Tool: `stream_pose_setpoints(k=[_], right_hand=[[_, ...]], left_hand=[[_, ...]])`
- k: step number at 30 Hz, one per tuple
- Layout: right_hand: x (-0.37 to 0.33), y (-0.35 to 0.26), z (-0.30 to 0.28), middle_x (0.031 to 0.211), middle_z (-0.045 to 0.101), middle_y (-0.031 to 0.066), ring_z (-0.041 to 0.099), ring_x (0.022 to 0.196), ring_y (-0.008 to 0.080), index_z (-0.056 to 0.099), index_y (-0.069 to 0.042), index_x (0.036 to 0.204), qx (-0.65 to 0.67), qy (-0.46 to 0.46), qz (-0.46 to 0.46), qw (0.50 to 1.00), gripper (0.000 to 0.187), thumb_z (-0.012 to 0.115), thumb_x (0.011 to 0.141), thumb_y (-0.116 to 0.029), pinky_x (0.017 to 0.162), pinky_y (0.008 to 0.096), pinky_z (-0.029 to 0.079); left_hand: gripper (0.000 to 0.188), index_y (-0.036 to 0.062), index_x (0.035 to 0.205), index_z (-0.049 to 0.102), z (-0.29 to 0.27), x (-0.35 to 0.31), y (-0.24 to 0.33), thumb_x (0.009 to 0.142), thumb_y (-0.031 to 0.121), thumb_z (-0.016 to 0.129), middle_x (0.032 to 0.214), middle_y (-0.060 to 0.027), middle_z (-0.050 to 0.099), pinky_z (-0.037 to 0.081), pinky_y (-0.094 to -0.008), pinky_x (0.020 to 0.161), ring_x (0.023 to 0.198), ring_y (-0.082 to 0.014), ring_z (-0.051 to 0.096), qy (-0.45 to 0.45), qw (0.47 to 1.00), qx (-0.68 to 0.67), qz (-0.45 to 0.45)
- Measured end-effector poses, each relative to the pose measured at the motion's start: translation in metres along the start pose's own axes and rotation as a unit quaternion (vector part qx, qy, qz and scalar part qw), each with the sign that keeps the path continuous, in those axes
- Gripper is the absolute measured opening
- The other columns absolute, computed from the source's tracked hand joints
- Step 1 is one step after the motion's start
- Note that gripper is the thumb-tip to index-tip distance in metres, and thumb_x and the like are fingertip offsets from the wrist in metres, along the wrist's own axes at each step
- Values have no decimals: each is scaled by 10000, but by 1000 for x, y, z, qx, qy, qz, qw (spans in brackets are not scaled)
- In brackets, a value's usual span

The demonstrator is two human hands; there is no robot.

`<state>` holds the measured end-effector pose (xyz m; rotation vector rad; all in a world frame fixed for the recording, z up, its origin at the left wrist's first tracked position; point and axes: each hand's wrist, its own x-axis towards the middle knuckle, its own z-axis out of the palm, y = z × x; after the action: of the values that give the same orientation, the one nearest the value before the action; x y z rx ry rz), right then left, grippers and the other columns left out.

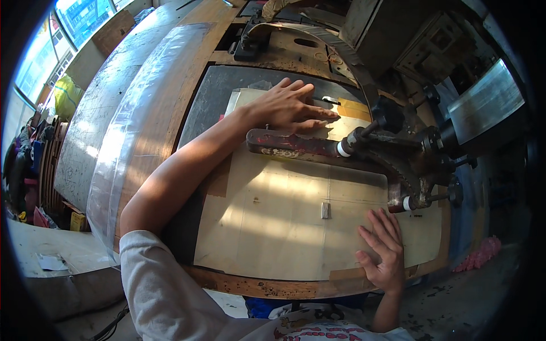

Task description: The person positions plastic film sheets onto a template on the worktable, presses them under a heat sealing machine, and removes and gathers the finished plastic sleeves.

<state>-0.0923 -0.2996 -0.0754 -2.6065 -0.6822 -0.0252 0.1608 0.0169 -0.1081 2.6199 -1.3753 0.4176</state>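
Note:
A large cream-coloured sheet [273,227] with brown tape along parts of its edges lies on a dark flat plate [199,113]. My left hand [293,107] reaches over to its far end and rests there palm down, fingers apart, holding nothing. Near the right edge of the sheet, my right hand [382,250] has its fingers stretched out and is likewise free of any object. A small pale rectangular piece [325,211] sits on the sheet, left of my right hand. Between my hands, a worn dark-red metal bar [293,144] extends over the sheet.
The bar joins a clamp assembly with black knobs [388,113] on the right, beside a shiny metal box [486,102]. Clear plastic film [136,119] drapes over the wooden table at left. A black fixture [248,42] stands at the far side. Pink material [479,254] lies lower right.

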Motion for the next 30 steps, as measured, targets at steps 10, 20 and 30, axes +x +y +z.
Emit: stream_pose_setpoints(k=[10, 20, 30], right_hand=[[2, 1, -2, 1454, 512, 178, 435, 1377, 408, 673, -102, 1267, 3, -26, -35, 999, 481, 678, 883, -392, 1149, 534, 310], [1, 4, -2, 1458, 509, 170, 426, 1384, 402, 666, -97, 1275, 0, -28, -44, 999, 524, 688, 865, -423, 1150, 528, 322], [-1, 8, -1, 1454, 526, 132, 421, 1394, 380, 669, -107, 1273, 14, -23, -46, 999, 467, 675, 875, -350, 1159, 529, 310]], left_hand=[[532, 95, 1065, 702, -6, -3, 3, 989, 532, 409, 914, -110, 384, 366, -421, 849, 937, -287, 426, -14, 998, -57, -14], [426, 110, 1240, 694, -11, 1, 5, 967, 369, 494, 1267, -157, 544, 330, -462, 1059, 1200, -321, 449, -77, 994, -69, -46], [482, 409, 1451, 496, 14, -1, -10, 1022, 587, 369, 878, -67, 375, 364, -356, 842, 888, -232, 425, 40, 999, -22, 22]])
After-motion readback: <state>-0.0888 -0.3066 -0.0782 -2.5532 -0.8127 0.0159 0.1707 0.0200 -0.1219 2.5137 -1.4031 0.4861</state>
